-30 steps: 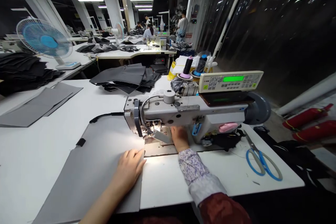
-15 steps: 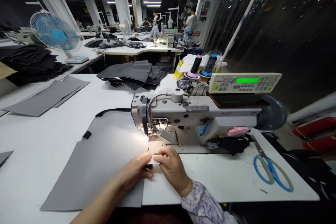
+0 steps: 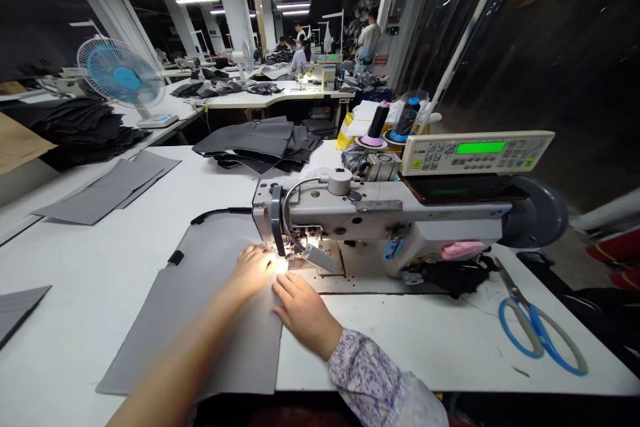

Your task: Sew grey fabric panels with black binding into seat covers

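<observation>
A large grey fabric panel (image 3: 215,327) lies flat on the table, its right edge by the needle area of a sewing machine (image 3: 345,207). My left hand (image 3: 253,270) rests on the panel just left of the presser foot, its fingers bent forward and partly washed out by the lamp. My right hand (image 3: 305,313) lies palm down with fingers stretched out, their tips at the panel's edge in front of the needle. Between the fingertips is a small bright white piece (image 3: 281,265), blurred by glare. Black binding (image 3: 220,213) and a black tab (image 3: 176,257) sit on the panel's edge.
Blue-handled scissors (image 3: 537,330) lie at the right. Behind the machine are a stack of dark panels (image 3: 255,140) and thread cones (image 3: 377,123). More grey panels (image 3: 105,190) and a fan (image 3: 125,77) are at the left. Other people (image 3: 369,40) are far back.
Both hands have moved forward toward the needle and come apart from their pinch. The small white piece they held is now down by the needle area. The view has shifted slightly.
</observation>
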Motion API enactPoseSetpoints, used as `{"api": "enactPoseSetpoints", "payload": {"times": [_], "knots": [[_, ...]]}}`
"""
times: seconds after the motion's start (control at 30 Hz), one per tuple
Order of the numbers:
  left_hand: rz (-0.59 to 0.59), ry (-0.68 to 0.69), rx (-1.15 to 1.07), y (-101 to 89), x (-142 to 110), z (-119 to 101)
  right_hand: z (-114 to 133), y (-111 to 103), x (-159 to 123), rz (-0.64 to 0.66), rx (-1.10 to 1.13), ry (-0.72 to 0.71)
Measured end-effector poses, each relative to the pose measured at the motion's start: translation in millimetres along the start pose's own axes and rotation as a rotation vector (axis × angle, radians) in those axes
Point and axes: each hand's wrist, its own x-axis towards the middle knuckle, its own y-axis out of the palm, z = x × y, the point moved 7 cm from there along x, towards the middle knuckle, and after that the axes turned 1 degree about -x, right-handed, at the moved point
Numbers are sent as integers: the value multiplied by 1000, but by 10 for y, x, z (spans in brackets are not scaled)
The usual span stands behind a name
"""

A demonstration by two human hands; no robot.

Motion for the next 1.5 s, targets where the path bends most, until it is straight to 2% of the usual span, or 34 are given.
{"api": "enactPoseSetpoints", "payload": {"times": [0.27,0.37,0.47,0.57,0.7,0.8,1.0,1.27,1.4,1.5], "knots": [[39,6,-53,-6,203,-93,4,-21,-4,-6,32,-3],[26,5,-59,35,215,-78,-115,-79,-6,-92,68,105],[-108,39,-48,72,107,-89,-197,-150,-7,-158,81,165],[-250,95,-57,130,-80,-117,-106,-146,2,-113,92,52],[-342,106,-127,204,-221,-80,-6,-129,-20,-102,57,-12],[-348,112,-143,228,-189,-42,7,-104,-21,-88,33,-22],[-367,217,-176,196,-95,-35,-40,-93,-16,-91,-2,21],[-406,227,-194,253,-34,44,52,-55,-110,-36,16,-19],[-423,220,-201,235,46,76,175,-26,-268,9,20,-42],[-374,201,-190,217,141,80,315,-18,-413,-2,-29,-97]]}}
